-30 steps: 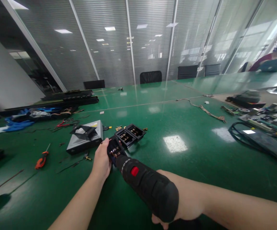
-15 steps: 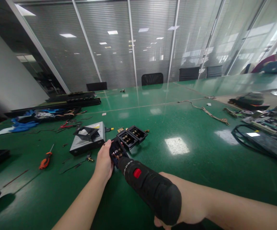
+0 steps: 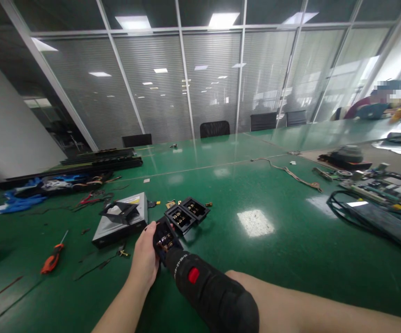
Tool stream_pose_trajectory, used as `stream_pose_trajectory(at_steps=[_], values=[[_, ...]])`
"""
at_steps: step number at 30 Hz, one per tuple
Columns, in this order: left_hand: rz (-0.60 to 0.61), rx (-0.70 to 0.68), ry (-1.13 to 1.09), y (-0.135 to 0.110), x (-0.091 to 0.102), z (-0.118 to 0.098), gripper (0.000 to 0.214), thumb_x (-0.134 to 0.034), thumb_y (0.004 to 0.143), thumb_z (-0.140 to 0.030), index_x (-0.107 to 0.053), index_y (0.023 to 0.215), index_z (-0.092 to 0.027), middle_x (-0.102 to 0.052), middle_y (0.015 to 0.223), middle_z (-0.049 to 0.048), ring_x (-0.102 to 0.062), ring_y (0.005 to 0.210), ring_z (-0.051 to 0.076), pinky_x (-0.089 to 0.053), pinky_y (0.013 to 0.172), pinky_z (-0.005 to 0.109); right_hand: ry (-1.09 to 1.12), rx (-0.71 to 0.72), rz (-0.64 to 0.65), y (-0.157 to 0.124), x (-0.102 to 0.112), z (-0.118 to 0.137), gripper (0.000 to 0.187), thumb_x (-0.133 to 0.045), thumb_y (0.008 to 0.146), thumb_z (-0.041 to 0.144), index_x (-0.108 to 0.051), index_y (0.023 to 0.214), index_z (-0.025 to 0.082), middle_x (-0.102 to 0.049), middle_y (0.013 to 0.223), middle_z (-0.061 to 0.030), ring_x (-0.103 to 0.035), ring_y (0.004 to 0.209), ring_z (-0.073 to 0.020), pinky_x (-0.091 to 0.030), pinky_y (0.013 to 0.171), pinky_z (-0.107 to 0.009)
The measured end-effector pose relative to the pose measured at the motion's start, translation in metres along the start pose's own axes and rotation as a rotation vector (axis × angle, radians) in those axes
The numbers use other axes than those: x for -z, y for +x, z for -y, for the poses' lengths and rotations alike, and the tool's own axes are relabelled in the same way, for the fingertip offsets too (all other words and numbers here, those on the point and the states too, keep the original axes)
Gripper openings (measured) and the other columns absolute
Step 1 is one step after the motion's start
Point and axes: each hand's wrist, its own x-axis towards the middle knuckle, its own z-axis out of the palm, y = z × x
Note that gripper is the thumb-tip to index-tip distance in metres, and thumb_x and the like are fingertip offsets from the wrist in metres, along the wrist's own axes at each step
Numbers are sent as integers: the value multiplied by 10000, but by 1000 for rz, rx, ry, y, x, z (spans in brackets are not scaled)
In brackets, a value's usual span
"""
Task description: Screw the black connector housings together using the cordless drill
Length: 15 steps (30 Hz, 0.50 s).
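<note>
My left hand [image 3: 146, 252] is closed around the near end of a black socket housing [image 3: 165, 236] with brass contacts inside. My right hand [image 3: 242, 282] grips a black cordless drill [image 3: 207, 289] with a red button; its fingers are hidden behind the tool. The drill's front end points into the housing, and its tip is out of sight there. Two joined black frames [image 3: 186, 215], also with brass parts in them, lie just beyond the housing. Small brass pieces [image 3: 170, 204] lie near them.
To the left are a metal disc drive [image 3: 131, 224] with a black frame [image 3: 120, 212] on top, and an orange screwdriver [image 3: 52, 260]. Blue gloves [image 3: 23, 202] and black rails [image 3: 92, 164] lie farther back. Circuit boards [image 3: 388, 189] and a cable [image 3: 332, 203] are right; a person [image 3: 370, 106] sits far right.
The camera view has tilted up, so the table and things on it sit lower. Both hands keep hold of the housing and the drill, in nearly the same position together.
</note>
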Motion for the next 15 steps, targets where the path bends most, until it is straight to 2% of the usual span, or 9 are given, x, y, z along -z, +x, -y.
stream_pose_trajectory(at_steps=[3, 6, 15], values=[[2, -6, -3, 1, 3, 2, 254, -660, 964, -397, -743, 1082, -188, -810, 888, 80, -782, 754, 247, -628, 685, 351, 20, -11, 17, -6, -2, 7, 269, -729, 1028, 374, -701, 1164, 143, -717, 1063, -56, -704, 863, -183, -624, 759, -341], [13, -23, 1, 1, 4, 4, 274, -683, 944, -428, -742, 1062, -188, -808, 880, 80, -787, 765, 261, -625, 674, 355, 51, -10, 36, -15, -5, 15, 352, -691, 1057, 378, -653, 1337, 168, -683, 1303, -109, -713, 1074, -248, -635, 904, -444], [15, -51, -37, -1, 2, 6, 297, -699, 944, -439, -746, 1066, -171, -817, 963, 90, -789, 800, 241, -630, 756, 359, 127, -24, 48, -23, -7, 25, 368, -697, 1053, 375, -649, 1359, 175, -670, 1344, -116, -703, 1121, -265, -627, 941, -468]])
